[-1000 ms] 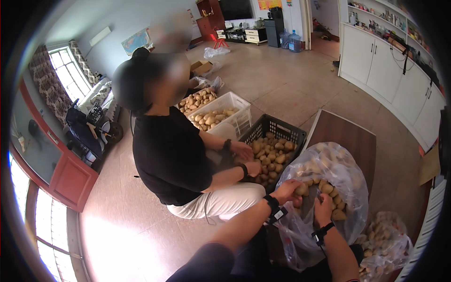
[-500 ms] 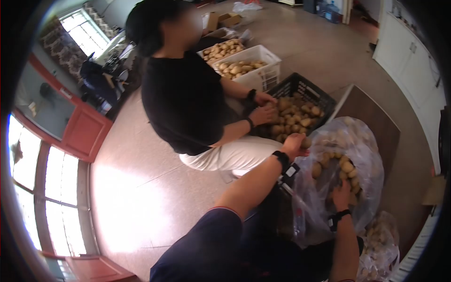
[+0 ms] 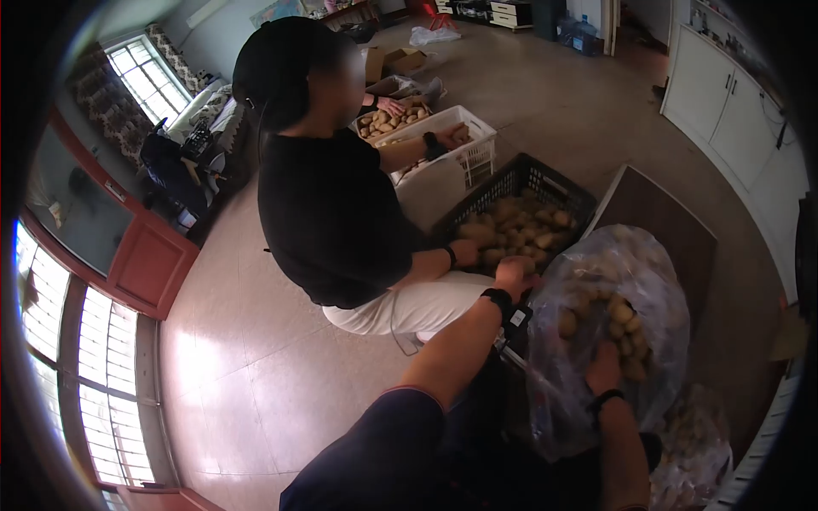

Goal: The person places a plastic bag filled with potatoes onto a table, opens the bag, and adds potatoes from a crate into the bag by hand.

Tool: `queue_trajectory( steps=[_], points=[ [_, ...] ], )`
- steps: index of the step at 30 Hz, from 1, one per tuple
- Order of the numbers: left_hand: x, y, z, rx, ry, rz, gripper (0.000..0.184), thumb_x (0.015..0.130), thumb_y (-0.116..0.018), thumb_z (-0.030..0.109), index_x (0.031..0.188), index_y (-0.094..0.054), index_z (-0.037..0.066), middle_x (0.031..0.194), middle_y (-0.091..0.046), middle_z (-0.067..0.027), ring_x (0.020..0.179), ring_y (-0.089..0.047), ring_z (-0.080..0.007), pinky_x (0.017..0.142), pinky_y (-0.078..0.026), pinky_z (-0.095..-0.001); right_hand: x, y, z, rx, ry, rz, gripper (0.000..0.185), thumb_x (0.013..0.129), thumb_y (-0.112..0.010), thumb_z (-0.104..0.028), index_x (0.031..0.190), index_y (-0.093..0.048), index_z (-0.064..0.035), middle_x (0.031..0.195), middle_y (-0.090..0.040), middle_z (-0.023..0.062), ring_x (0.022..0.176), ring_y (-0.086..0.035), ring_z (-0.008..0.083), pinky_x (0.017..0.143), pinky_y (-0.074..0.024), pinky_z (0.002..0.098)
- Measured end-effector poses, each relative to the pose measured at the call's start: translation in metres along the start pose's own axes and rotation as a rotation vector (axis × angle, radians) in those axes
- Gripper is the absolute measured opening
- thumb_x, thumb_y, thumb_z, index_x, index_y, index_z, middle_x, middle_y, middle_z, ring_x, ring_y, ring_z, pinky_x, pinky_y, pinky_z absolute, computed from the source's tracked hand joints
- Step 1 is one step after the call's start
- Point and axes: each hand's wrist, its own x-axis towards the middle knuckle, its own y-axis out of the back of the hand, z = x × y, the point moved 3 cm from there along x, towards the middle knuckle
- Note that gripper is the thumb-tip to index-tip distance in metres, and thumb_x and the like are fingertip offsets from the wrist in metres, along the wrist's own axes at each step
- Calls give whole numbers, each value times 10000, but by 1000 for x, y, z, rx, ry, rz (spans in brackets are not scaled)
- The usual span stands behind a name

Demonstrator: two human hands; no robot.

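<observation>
My left hand [image 3: 515,276] is at the near edge of a black crate [image 3: 562,175] of potatoes [image 3: 514,228]. Its fingers curl around what looks like a potato, mostly hidden by the hand. My right hand [image 3: 604,368] reaches inside a large clear plastic bag [image 3: 656,264], close to the potatoes [image 3: 625,330] in it. The right fingertips are blurred and partly hidden. A co-worker's hand [image 3: 463,253] rests at the crate's left side, and that person's other hand [image 3: 452,137] is over a white crate [image 3: 479,143].
The co-worker [image 3: 332,204] sits close on my left. Behind the white crate stands a box of potatoes [image 3: 394,119], with another person's hand [image 3: 392,106] over it. A brown board [image 3: 656,209] lies beyond the bag. Another clear bag [image 3: 694,439] sits at lower right.
My left hand has moved left, from beside the bag to the crate's edge. My right hand has drawn slightly back within the bag. The co-worker's one hand has shifted to the white crate.
</observation>
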Motion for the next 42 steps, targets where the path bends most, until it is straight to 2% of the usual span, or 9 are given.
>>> queue_trajectory(
  steps=[5, 8, 12, 18, 22, 28, 31, 37, 42],
  points=[
    [1, -24, -34, -28, 42, 98, 422, 795, -746, 333, 1077, -653, 33, 1113, -641, -222, 1082, -581, -397, 915, -456, -453, -8, 21, -19, 86, -106, 99, 437, 773, -613, -53, 1189, -513, 33, 1304, -449, 283, 1179, -493, 450, 1013, -426, 457],
    [16, -65, -84, -374, -94, 201, 431, 820, -692, 121, 1203, -523, 15, 1136, -581, -165, 983, -624, -317, 800, -551, -387, -5, 22, -15, 219, -233, -16, 534, 804, -604, -64, 1297, -431, 48, 1428, -333, 318, 1299, -390, 458, 1083, -364, 445],
    [23, -90, -102, -1009, 58, 332, 501, 825, -645, 85, 1281, -451, 16, 1144, -554, -141, 941, -622, -287, 770, -565, -365, -2, 7, -2, 99, -172, 142, 436, 789, -607, -58, 1197, -491, 45, 1286, -442, 295, 1162, -502, 460, 985, -444, 473],
    [14, -54, -70, 71, 121, 13, 587, 825, -630, 45, 1363, -396, 56, 1186, -529, -143, 909, -618, -295, 707, -547, -366, -5, 19, -8, 63, -168, -53, 355, 798, -628, -104, 1128, -565, 8, 1250, -476, 221, 1078, -571, 419, 914, -490, 476],
    [21, -82, -110, -808, 400, 385, 309, 872, -653, 325, 1024, -704, 61, 1111, -651, -196, 1119, -549, -371, 965, -427, -431, -8, 26, -19, 99, -239, -64, 322, 771, -664, -110, 1053, -596, 31, 1284, -477, 231, 1084, -570, 409, 918, -484, 466],
    [20, -80, -103, -625, 436, 257, 344, 884, -640, 361, 949, -690, 26, 1058, -632, -191, 1058, -567, -382, 968, -427, -447, -4, 11, -6, 44, -240, 4, 277, 767, -655, -113, 1011, -606, 7, 1184, -518, 202, 1038, -590, 394, 882, -497, 482],
    [16, -53, -43, -1236, 696, 262, 280, 905, -600, 261, 1052, -625, 24, 1058, -610, -151, 943, -606, -329, 817, -499, -424, -4, 12, -6, 10, -230, -50, 251, 767, -646, -101, 998, -608, -9, 1171, -517, 200, 1026, -590, 389, 873, -497, 487],
    [4, -40, 31, -1218, 742, 157, 345, 910, -549, 155, 1220, -503, 11, 1039, -580, -110, 853, -644, -255, 655, -557, -365, -2, 17, -10, 171, -162, 82, 193, 779, -607, -46, 971, -594, -31, 1070, -574, 181, 983, -599, 378, 819, -497, 477],
    [-10, -49, 73, -1093, 599, -304, 413, 905, -604, 244, 1235, -510, 14, 1036, -580, -93, 805, -643, -221, 658, -551, -356, 19, 21, -12, 511, -87, 278, 201, 797, -589, -1, 995, -580, -34, 949, -640, 130, 872, -645, 287, 723, -512, 396]
  ],
)
